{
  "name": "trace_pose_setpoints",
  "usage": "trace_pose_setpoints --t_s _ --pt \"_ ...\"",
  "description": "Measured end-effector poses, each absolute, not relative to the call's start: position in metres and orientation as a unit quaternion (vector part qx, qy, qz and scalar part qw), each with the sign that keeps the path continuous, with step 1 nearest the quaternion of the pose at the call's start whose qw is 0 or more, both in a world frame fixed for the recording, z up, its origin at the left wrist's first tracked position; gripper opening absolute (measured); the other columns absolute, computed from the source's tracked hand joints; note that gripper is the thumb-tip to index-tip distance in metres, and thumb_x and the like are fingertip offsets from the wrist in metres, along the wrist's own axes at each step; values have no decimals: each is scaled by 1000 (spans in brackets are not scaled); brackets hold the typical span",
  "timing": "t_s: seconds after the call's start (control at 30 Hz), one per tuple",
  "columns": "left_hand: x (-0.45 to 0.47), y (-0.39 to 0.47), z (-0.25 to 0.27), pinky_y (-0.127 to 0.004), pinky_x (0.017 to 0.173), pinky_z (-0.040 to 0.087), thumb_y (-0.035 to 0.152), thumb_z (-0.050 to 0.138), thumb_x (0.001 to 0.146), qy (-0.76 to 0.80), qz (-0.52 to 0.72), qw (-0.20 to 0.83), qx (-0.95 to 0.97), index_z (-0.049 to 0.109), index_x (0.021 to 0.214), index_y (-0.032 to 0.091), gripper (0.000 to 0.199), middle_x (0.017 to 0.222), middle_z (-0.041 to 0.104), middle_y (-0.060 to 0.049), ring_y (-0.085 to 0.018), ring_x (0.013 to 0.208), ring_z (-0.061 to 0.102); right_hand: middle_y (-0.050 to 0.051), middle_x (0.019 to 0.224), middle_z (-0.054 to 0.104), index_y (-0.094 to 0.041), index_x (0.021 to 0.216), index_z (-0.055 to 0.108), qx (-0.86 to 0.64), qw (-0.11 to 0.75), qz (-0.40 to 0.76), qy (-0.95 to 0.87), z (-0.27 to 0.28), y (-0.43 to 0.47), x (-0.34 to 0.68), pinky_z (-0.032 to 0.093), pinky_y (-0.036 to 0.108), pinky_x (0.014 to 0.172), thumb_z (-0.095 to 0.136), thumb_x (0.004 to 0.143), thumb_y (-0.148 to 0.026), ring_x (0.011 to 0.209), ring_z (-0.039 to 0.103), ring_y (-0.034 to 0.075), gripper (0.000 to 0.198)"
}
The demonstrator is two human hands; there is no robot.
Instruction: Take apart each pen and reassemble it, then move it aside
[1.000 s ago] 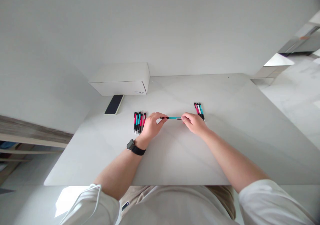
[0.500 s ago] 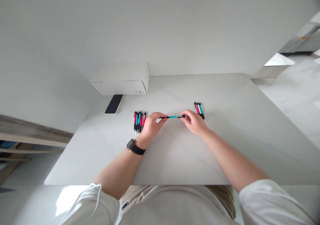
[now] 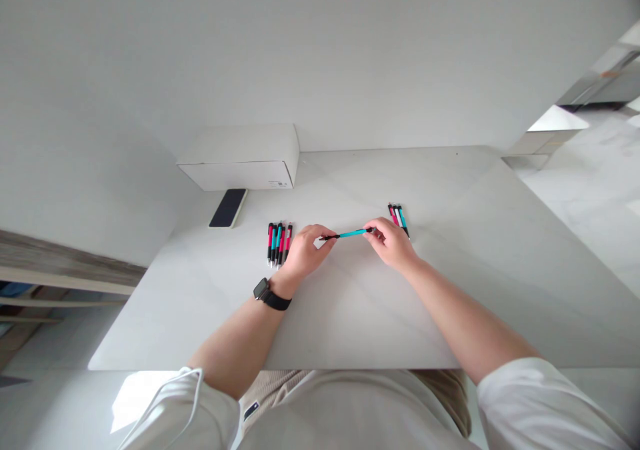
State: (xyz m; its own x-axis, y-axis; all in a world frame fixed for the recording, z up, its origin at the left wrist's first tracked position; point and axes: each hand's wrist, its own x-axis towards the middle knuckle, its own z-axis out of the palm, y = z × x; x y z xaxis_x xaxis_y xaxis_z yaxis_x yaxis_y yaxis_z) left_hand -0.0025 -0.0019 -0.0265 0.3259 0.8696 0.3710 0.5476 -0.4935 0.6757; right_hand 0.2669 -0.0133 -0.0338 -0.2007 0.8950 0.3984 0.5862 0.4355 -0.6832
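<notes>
A teal pen (image 3: 353, 233) with black ends spans the gap between my two hands, lying nearly level with its right end slightly raised. My left hand (image 3: 307, 249) pinches its black left end between thumb and fingers. My right hand (image 3: 393, 242) is closed on the other end, and the fingertips partly cover it. Beside my left hand lies a row of several red and teal pens (image 3: 278, 243) with black grips. Just behind my right hand rests a smaller group of pens (image 3: 399, 217) in red, white and teal, its lower part partly covered by the hand.
A long white box (image 3: 240, 163) stands against the wall at the back left. In front of it lies a phone (image 3: 229, 208) with a dark screen. The white table (image 3: 360, 317) ends at a front edge close to my body.
The gap with a silvery part near my right fingers no longer shows; the teal barrel now reaches my right fingertips. The pen's right end has tilted up slightly.
</notes>
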Motion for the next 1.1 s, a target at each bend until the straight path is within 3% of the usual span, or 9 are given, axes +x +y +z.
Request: trace_pose_setpoints --t_s 0.2,0.43,0.63,0.73,0.93,1.1 --pt "-3 -2 -27 -38 88 57 32 65 97 460 349 234 782 77 106 25 16 101 78 -5 -23 97 72 8 107 69 -28 106 67 -472 430 189 -746 -35 -12 268 59 38 74 58 101 -35 84 66 22 12" --pt "-4 -3 -26 -33 86 57 23 59 98 431 337 251 799 74 123 28 30 103 77 -4 -21 96 71 6 104 68 -28 104 65 -480 446 194 -731 -32 -13 266 60 37 75 59 100 -35 83 66 21 10" --pt "-2 -3 -23 -38 93 55 26 60 97 394 299 244 834 77 116 28 25 98 79 -4 -22 92 72 6 104 70 -27 105 66 -492 447 207 -718 -31 -14 266 59 36 72 61 99 -39 79 67 20 14" --pt "-1 -3 -26 -38 90 55 34 66 97 402 298 233 834 78 106 28 17 93 79 -3 -22 87 72 6 101 72 -27 106 69 -489 442 240 -713 -34 -12 267 59 36 73 64 97 -41 78 68 20 18" --pt "-3 0 -31 -34 83 55 31 65 96 442 314 201 816 78 96 27 13 87 77 -3 -21 83 71 2 89 68 -26 115 66 -530 465 349 -618 -47 3 285 58 31 66 61 96 -46 73 69 18 28" --pt "-4 0 -29 -32 84 53 32 62 98 453 305 203 813 76 97 25 15 89 77 -2 -20 87 70 1 84 66 -26 106 68 -595 459 262 -606 -44 8 296 53 31 66 59 94 -38 68 63 17 19"
